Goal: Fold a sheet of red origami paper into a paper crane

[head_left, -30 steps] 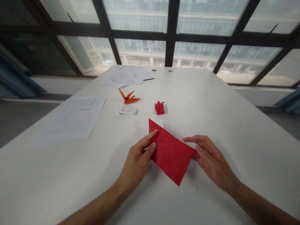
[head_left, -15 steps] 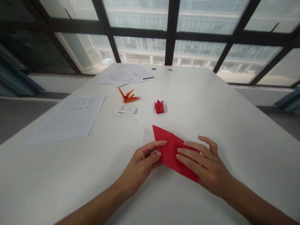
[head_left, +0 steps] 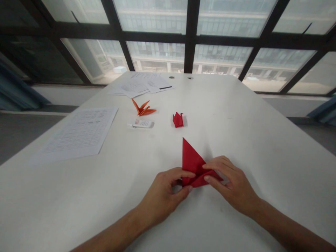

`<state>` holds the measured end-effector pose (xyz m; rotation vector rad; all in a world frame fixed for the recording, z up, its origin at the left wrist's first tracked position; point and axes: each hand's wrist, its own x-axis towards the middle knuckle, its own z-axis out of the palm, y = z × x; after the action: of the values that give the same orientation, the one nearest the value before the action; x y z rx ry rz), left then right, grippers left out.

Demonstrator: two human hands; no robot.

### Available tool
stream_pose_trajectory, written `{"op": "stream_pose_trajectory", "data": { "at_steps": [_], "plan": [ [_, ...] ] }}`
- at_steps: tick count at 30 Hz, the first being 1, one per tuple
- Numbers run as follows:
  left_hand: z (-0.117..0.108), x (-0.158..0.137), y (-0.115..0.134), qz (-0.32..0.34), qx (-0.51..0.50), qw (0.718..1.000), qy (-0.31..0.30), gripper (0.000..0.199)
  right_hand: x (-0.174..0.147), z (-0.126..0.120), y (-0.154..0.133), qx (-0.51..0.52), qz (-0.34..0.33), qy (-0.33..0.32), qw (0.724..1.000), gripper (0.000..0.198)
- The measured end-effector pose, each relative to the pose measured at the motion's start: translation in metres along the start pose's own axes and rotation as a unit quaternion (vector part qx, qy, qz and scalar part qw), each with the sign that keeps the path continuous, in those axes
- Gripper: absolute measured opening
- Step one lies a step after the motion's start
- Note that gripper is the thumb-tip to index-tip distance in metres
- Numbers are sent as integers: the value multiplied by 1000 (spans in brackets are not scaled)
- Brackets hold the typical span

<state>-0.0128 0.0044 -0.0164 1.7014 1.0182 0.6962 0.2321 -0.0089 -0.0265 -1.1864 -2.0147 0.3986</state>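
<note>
Both hands grip a red sheet of origami paper (head_left: 193, 155) that is folded, with one tall point rising away from me and its lower part bent inward. My left hand (head_left: 166, 192) pinches its lower left edge between thumb and forefinger. On the right side, my right hand (head_left: 233, 183) has thumb and fingers closed on a lower flap. Beyond the paper stands a small red origami crane (head_left: 178, 120). Farther left sits an orange origami crane (head_left: 144, 107), with a white glue bottle (head_left: 142, 123) lying just in front of it.
A printed sheet (head_left: 81, 131) lies on the left of the white table (head_left: 262, 140). More printed papers (head_left: 139, 85) overlap at the far left end. Two round holes are set near the far edge, below dark-framed windows (head_left: 189, 52).
The red paper has turned and its lower part has been folded inward, leaving a point upward. My right hand has gone from lying flat on it to pinching a flap.
</note>
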Motion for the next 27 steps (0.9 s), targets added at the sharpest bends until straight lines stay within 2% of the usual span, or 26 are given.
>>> {"op": "stream_pose_trajectory", "data": {
  "at_steps": [3, 5, 7, 9, 10, 13, 16, 18, 20, 22, 24, 27],
  "plan": [
    [1, 0, 3, 7, -54, 999, 2, 19, 0, 0, -2, 59, 121, 16, 991, 38],
    [1, -1, 4, 3, -92, 996, 1, 18, 1, -2, -4, 138, 197, -16, 970, 46],
    [1, -2, 3, 2, -124, 992, -14, 23, 3, -4, -7, 242, 246, -76, 935, 42],
    [2, -3, 1, 10, -140, 990, -33, 40, 4, -5, -9, 307, 264, -129, 905, 31],
    [3, -3, 0, 16, -132, 990, -35, 52, 4, -5, -11, 314, 268, -141, 900, 27],
    [6, -2, -6, 29, -68, 997, 3, 76, 4, -2, -16, 278, 271, -129, 912, 27],
    [10, -2, -10, 64, 35, 994, 87, 81, 3, 2, -23, 226, 255, -97, 935, 28],
    [12, -4, -8, 100, 133, 973, 161, 80, 2, 5, -28, 187, 243, -69, 949, 28],
    [14, -8, -4, 137, 203, 947, 207, 72, 2, 8, -32, 150, 235, -37, 960, 26],
    [17, -12, 2, 165, 193, 951, 178, 59, 1, 12, -35, 123, 216, -13, 969, 20],
    [19, -15, 7, 169, 138, 970, 107, 53, -1, 14, -39, 116, 173, -12, 978, 12],
    [21, -15, 9, 148, 61, 986, 42, 47, -4, 15, -45, 131, 93, -38, 986, 22]
  ]
}}
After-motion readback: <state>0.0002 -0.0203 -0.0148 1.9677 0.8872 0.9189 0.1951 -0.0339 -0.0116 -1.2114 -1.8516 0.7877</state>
